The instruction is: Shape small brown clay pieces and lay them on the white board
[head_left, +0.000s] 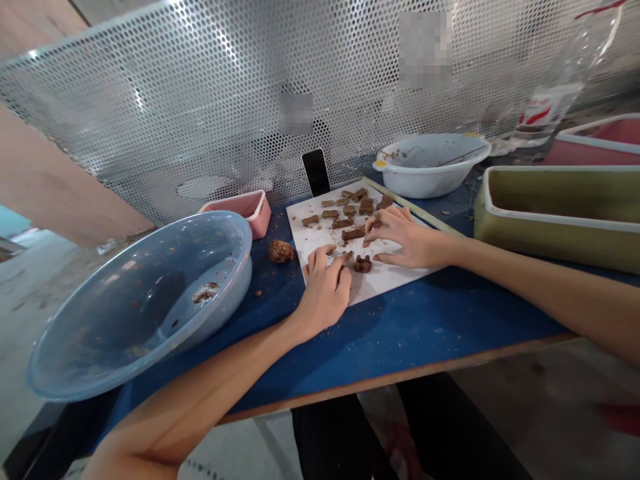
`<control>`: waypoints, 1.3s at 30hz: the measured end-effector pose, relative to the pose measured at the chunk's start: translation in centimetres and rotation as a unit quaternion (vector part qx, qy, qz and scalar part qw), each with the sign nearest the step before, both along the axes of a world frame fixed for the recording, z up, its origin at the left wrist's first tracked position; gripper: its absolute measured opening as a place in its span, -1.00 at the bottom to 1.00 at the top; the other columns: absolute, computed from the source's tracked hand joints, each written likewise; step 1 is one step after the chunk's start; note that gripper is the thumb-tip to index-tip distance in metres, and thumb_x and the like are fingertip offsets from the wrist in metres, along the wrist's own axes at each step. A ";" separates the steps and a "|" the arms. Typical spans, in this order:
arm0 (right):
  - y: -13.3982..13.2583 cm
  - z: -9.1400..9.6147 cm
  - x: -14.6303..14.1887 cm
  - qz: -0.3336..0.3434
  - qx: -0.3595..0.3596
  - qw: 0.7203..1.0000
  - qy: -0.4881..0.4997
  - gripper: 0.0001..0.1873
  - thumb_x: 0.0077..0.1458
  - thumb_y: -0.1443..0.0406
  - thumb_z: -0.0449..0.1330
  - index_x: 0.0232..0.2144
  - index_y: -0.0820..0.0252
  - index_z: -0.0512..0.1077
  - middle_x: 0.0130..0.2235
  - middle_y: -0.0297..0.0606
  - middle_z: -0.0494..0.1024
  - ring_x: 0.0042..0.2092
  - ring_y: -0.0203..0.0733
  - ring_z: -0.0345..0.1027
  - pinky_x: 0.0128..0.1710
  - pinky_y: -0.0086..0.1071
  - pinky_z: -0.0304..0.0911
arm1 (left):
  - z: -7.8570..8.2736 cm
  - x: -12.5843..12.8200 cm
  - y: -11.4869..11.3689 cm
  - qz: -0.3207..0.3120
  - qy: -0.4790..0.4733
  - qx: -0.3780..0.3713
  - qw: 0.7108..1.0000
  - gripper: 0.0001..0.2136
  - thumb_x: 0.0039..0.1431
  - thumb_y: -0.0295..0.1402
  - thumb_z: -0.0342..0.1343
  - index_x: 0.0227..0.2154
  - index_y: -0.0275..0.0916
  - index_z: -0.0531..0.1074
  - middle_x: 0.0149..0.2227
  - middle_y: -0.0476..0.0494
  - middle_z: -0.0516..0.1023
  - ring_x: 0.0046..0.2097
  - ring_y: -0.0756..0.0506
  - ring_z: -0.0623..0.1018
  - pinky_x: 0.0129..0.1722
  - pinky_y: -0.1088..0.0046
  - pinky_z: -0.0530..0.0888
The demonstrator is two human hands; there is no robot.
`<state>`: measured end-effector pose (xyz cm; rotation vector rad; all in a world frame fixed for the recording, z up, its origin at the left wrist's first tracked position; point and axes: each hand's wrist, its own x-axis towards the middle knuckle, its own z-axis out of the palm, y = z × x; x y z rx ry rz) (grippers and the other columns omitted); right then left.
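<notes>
A white sheet (300, 230) bears several small shaped pieces of brown clay, some blocky, some bone-like. My left hand (325, 290) rests at the sheet's near left edge, fingers curled down and thumb drawn in; what lies under them is mostly hidden, with a brown bit by the index fingertip. Over the right part of the sheet is my right hand (400, 237), its thumb and fingers apart. Its fingertips are close to a long clay piece (353, 233). Between both hands sits a short, notched clay piece (363, 264). Clay smears mark the fingers.
A rough clay lump (281, 251) lies left of the sheet. Around it are a large blue basin (150, 300), a pink tub (260, 217), a phone (316, 172), a white basin (433, 170), a green planter (555, 223) and a plastic bottle (550, 100). Perforated metal (200, 87) stands behind.
</notes>
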<state>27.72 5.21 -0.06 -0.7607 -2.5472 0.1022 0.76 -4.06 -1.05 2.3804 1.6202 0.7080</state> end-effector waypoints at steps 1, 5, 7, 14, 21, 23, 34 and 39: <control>0.1 0.0 0.1 -0.006 -0.005 1.000 -0.003 -0.68 0.39 0.00 0.27 0.01 0.01 0.62 0.15 -0.04 0.46 0.21 0.23 0.29 0.28 0.21 0.15 | -0.1 0.0 0.0 0.002 -0.004 0.002 1.000 -0.73 0.58 -0.35 -0.07 0.04 -0.18 0.55 0.40 -0.30 0.33 0.45 -0.36 0.28 0.46 -0.17 0.29; 0.2 0.2 0.2 0.011 -0.045 0.999 -0.029 -0.73 0.37 0.02 0.29 -0.19 0.01 0.68 0.12 -0.07 0.48 0.19 0.23 0.28 0.25 0.18 0.12 | -0.2 -0.1 0.1 0.009 -0.021 0.000 1.000 -0.75 0.57 -0.36 -0.06 0.07 -0.18 0.51 0.37 -0.31 0.34 0.43 -0.35 0.29 0.43 -0.15 0.30; 0.1 0.4 0.3 0.031 -0.058 0.997 -0.032 -0.70 0.42 0.03 0.26 -0.21 0.00 0.71 0.11 -0.08 0.49 0.20 0.19 0.28 0.24 0.15 0.08 | -0.2 -0.1 0.1 0.010 -0.027 -0.001 1.000 -0.76 0.56 -0.37 -0.05 0.08 -0.17 0.50 0.35 -0.31 0.35 0.41 -0.34 0.29 0.42 -0.15 0.30; -0.1 1.2 0.8 0.064 -0.057 0.995 -0.041 -0.68 0.48 0.06 0.24 -0.15 -0.02 0.78 0.12 -0.04 0.50 0.16 0.10 0.23 0.13 0.02 -0.04 | -0.2 0.0 0.0 0.016 -0.042 0.007 0.999 -0.83 0.53 -0.39 -0.03 0.00 -0.15 0.45 0.32 -0.28 0.36 0.37 -0.33 0.31 0.41 -0.12 0.29; 0.1 1.0 1.1 0.084 -0.039 0.994 -0.056 -0.67 0.50 0.07 0.21 -0.10 -0.08 0.78 0.17 -0.04 0.48 0.21 0.13 0.21 0.20 0.09 -0.02 | -0.7 -0.2 0.2 0.017 -0.040 0.020 0.999 -0.84 0.52 -0.38 -0.01 0.03 -0.14 0.44 0.29 -0.26 0.38 0.36 -0.33 0.32 0.39 -0.09 0.31; 0.1 1.0 1.1 0.088 -0.040 0.994 -0.056 -0.67 0.50 0.07 0.21 -0.10 -0.09 0.79 0.18 -0.05 0.47 0.22 0.14 0.21 0.23 0.12 -0.01 | -0.8 -0.2 0.2 0.017 -0.041 0.022 0.999 -0.83 0.51 -0.39 0.00 0.03 -0.14 0.44 0.29 -0.27 0.38 0.35 -0.33 0.32 0.39 -0.10 0.31; 0.4 0.6 1.1 0.093 -0.017 0.995 -0.038 -0.71 0.47 0.08 0.23 -0.11 -0.08 0.77 0.12 -0.06 0.49 0.18 0.15 0.25 0.19 0.11 0.03 | -0.7 -0.2 0.2 0.017 -0.046 0.020 0.999 -0.84 0.49 -0.42 0.00 0.01 -0.14 0.44 0.25 -0.27 0.39 0.31 -0.33 0.33 0.39 -0.08 0.32; 0.3 0.4 1.2 0.094 0.011 0.994 -0.049 -0.72 0.46 0.13 0.22 -0.06 -0.09 0.76 0.13 -0.05 0.50 0.20 0.18 0.25 0.19 0.15 0.08 | -0.5 -0.2 0.2 0.018 -0.048 0.010 0.999 -0.84 0.49 -0.41 0.00 0.01 -0.15 0.42 0.25 -0.27 0.39 0.32 -0.33 0.32 0.40 -0.09 0.31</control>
